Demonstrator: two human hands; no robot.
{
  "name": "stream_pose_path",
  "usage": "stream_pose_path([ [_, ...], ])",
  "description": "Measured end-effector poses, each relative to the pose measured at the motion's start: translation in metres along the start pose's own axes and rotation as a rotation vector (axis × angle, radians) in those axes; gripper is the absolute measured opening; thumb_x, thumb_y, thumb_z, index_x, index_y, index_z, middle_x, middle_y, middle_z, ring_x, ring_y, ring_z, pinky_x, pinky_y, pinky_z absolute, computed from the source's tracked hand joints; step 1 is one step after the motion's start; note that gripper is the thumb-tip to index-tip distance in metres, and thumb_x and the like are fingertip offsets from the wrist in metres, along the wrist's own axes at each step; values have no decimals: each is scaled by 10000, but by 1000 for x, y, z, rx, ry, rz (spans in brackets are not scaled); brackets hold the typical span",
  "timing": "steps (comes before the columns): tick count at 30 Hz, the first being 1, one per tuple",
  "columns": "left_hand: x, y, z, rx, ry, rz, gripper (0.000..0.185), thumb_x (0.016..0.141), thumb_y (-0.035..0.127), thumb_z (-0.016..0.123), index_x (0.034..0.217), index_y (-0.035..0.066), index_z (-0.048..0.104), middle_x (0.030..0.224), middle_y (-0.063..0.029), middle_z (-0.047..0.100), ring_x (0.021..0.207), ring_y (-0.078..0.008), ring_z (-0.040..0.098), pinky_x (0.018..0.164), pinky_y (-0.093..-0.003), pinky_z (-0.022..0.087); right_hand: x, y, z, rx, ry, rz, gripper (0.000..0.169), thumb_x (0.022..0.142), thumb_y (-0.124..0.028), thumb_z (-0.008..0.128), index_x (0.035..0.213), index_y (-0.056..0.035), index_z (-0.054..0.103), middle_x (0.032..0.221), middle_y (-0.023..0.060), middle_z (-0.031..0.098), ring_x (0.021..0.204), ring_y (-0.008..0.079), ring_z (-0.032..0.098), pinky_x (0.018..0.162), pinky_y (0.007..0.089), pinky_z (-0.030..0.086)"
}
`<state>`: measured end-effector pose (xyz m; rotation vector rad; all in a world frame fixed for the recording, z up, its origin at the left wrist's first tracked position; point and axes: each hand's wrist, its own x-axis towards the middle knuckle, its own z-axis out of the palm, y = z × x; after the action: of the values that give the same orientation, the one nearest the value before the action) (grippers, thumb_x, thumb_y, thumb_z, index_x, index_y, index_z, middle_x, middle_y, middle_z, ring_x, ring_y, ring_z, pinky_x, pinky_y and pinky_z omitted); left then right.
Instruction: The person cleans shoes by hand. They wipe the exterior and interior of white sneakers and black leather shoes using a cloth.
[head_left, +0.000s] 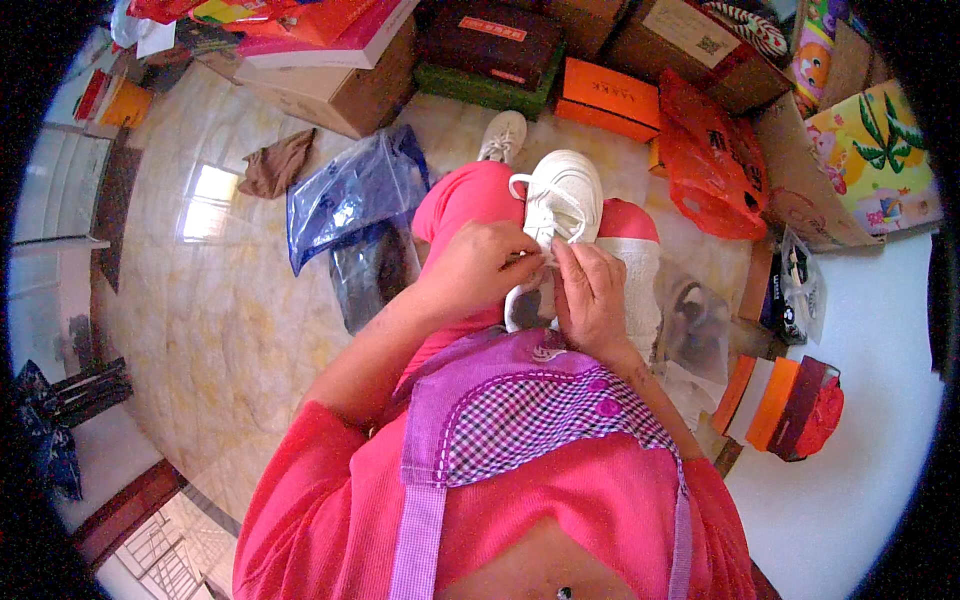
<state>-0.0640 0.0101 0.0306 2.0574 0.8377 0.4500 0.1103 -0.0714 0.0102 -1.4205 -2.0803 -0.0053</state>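
A white lace-up sneaker (566, 187) rests on my lap, its toe pointing away from me. Its white shoelace (551, 189) forms loose loops over the front of the shoe. My left hand (491, 259) pinches the lace near the upper eyelets, fingertips bent inward. From the other side, my right hand (592, 289) grips the lace with thumb and fingers, close to the left fingertips. The dark shoe opening (531, 306) shows below the hands, partly covered. A purple apron (525, 420) with a checked panel lies over my front.
Beyond my left knee is a beige sneaker (502, 137). Blue plastic packaging (356, 191) and a brown cloth (277, 163) lie on the marble-patterned floor (202, 322). An orange shoebox (609, 97), a red plastic bag (712, 161) and cardboard boxes (337, 90) stand ahead. White textured fabric (637, 300) is at right.
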Motion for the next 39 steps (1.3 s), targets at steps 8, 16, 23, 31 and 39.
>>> stream_pose_path([
  [8, -18, 30, -48, -228, -144, 63, 146, 755, 124, 638, 784, -19, 629, 705, -145, 599, 662, -266, 593, 599, -348, 456, -4, 5, -3, 205, -160, 136, 240, 770, -131, 567, 995, -48, 587, 1056, 104, 535, 978, 310, 502, 857, 432, 374],
  [16, -19, 19, -38, -133, 91, -114, 135, 760, 108, 639, 791, -23, 626, 713, -143, 590, 670, -246, 573, 613, -332, 449, -6, -2, -33, 198, -334, 262, 222, 724, -200, 644, 868, -37, 599, 1000, 142, 512, 982, 335, 461, 869, 439, 357],
  [23, -15, 11, -24, -178, 198, -166, 113, 759, 85, 644, 799, -19, 627, 716, -142, 594, 678, -228, 592, 597, -314, 454, -9, -4, -40, 145, -174, 449, 172, 725, -128, 640, 878, -55, 610, 904, 103, 537, 834, 289, 557, 705, 384, 456],
  [31, -14, -45, -16, 15, 458, -398, 187, 758, 158, 664, 789, -23, 628, 721, -172, 606, 659, -235, 613, 590, -312, 460, -23, 10, -65, 329, -498, 661, 147, 756, -177, 644, 837, -54, 641, 789, 119, 574, 729, 281, 584, 656, 353, 464],
  [39, -23, -61, -8, -87, 446, -424, 227, 759, 203, 678, 783, -18, 633, 673, -155, 604, 590, -179, 575, 552, -302, 446, -29, 23, -58, 966, -367, 890, 107, 821, -110, 618, 854, -13, 648, 786, 22, 582, 699, 103, 554, 634, 243, 450],
])
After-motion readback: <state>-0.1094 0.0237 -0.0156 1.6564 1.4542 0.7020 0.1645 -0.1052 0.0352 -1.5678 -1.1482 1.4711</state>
